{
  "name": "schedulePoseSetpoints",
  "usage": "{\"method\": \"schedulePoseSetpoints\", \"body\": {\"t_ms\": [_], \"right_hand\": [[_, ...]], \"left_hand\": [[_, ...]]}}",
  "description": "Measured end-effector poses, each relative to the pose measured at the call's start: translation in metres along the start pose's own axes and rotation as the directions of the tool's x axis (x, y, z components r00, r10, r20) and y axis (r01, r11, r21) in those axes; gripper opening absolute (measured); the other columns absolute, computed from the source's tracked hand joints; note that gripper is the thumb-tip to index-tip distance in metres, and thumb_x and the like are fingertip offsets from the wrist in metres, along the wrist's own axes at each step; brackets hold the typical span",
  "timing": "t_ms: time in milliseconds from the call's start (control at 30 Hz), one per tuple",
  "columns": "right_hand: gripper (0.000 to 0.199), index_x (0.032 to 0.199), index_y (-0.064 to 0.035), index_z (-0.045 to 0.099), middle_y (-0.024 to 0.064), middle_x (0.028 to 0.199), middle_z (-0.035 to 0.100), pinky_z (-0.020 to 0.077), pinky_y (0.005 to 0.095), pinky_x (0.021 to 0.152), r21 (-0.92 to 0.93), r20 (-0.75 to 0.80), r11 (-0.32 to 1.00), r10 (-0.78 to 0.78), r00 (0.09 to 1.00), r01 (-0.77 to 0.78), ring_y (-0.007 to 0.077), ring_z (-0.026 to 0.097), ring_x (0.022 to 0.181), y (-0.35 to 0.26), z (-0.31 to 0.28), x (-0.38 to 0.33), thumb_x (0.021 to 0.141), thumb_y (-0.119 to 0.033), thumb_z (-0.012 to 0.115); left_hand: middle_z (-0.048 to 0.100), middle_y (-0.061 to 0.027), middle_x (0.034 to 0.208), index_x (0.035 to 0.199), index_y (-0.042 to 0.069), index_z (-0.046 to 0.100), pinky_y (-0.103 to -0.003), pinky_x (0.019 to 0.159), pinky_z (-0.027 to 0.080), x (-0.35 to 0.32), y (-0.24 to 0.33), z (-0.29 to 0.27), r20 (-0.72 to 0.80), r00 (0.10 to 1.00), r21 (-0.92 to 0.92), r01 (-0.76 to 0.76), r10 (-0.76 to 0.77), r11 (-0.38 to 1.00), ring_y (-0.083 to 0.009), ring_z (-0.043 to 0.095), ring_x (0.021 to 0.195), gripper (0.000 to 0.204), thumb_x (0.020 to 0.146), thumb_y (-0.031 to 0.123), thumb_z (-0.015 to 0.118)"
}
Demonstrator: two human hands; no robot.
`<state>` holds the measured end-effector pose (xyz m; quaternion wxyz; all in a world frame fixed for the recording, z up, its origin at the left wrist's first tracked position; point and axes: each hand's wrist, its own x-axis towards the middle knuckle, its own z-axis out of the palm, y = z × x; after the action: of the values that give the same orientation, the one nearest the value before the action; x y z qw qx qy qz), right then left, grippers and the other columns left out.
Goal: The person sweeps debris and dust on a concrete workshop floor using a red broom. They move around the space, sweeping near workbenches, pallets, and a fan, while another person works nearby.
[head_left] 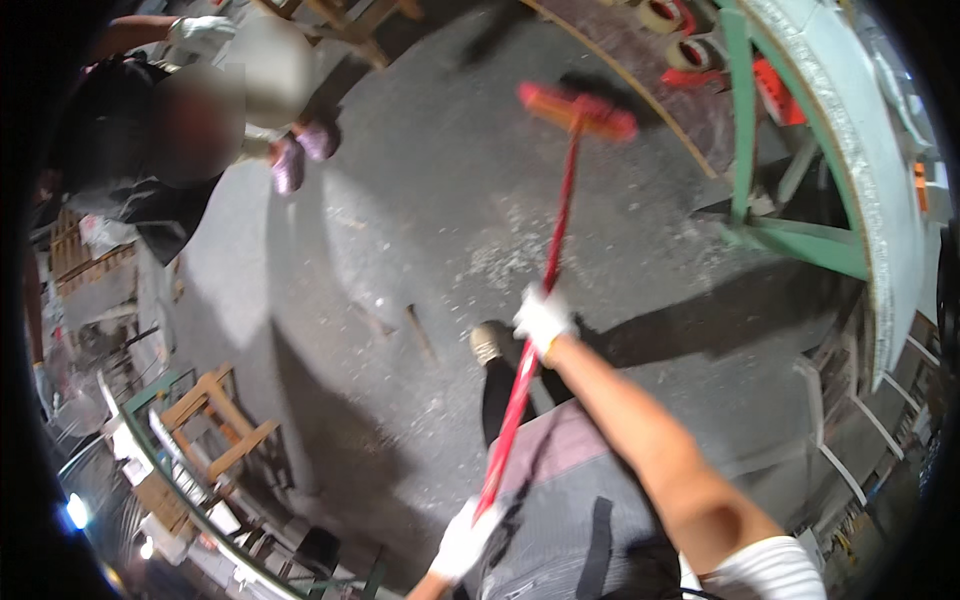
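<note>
I hold a red push broom (548,270) with both hands, each in a white glove. My right hand (543,319) grips the red handle about halfway down. My left hand (466,541) grips the near end of the handle, close to my body. The orange-red brush head (578,110) rests on the grey concrete floor (420,200) far ahead. Pale dust and grit (505,255) lie scattered on the floor beside the handle. My shoe (489,342) shows just left of my right hand.
Another person (190,110) in dark clothes, white gloves and purple shoes stands at the upper left. A green metal frame with a curved white panel (800,230) fills the right. A wooden stool (215,420) stands at lower left. Tape rolls (675,35) lie at the top.
</note>
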<state>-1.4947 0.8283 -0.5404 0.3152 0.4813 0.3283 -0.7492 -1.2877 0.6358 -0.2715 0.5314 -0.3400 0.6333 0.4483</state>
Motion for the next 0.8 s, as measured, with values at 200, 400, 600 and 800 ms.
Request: {"method": "schedulePoseSetpoints", "body": {"t_ms": [200,400,600,800], "right_hand": [[0.016,0.103,-0.0126,0.036,0.0012,0.064,0.045,0.0408,0.0299,0.035,-0.41,-0.091,0.858,-0.375,0.922,0.309,0.0132,0.047,0.045,-0.128,0.017,0.001,0.096,-0.018,0.049],[0.033,0.125,-0.0119,0.034,0.0028,0.063,0.047,0.0375,0.0316,0.034,-0.422,-0.275,0.905,-0.181,0.944,0.051,0.016,0.046,0.041,-0.029,0.007,-0.058,0.096,-0.015,0.05],[0.049,0.128,-0.0215,0.022,0.0061,0.066,0.044,0.0414,0.0348,0.033,-0.15,-0.141,0.917,0.349,0.926,-0.369,0.0187,0.047,0.04,0.163,-0.004,-0.155,0.093,-0.005,0.051],[0.041,0.119,-0.0168,0.033,0.0046,0.059,0.043,0.0452,0.0338,0.037,0.016,-0.185,0.986,0.167,0.968,-0.167,0.0184,0.052,0.044,0.113,0.017,-0.209,0.089,-0.001,0.055]], "left_hand": [[0.053,-0.0106,0.076,0.092,0.004,0.053,-0.035,0.064,0.044,0.14,0.189,0.051,-0.055,0.906,0.029,-0.418,0.419,0.908,-0.0202,0.053,0.07,0.041,0.097,0.045,0.053],[0.048,0.0029,0.065,0.091,0.008,0.056,-0.025,0.047,0.035,-0.004,0.04,0.062,0.012,1.0,-0.315,0.012,-0.008,0.949,-0.0059,0.043,0.052,0.028,0.095,0.036,0.06],[0.058,-0.009,0.069,0.088,0.004,0.061,-0.036,0.06,0.046,-0.205,-0.097,0.041,-0.115,0.969,0.121,0.233,-0.219,0.965,-0.0189,0.057,0.065,0.035,0.089,0.038,0.064],[0.052,-0.0078,0.063,0.092,0.005,0.058,-0.036,0.052,0.048,-0.22,-0.028,0.038,-0.289,0.957,0.142,0.082,-0.038,0.987,-0.0177,0.057,0.057,0.021,0.09,0.026,0.06]]}}
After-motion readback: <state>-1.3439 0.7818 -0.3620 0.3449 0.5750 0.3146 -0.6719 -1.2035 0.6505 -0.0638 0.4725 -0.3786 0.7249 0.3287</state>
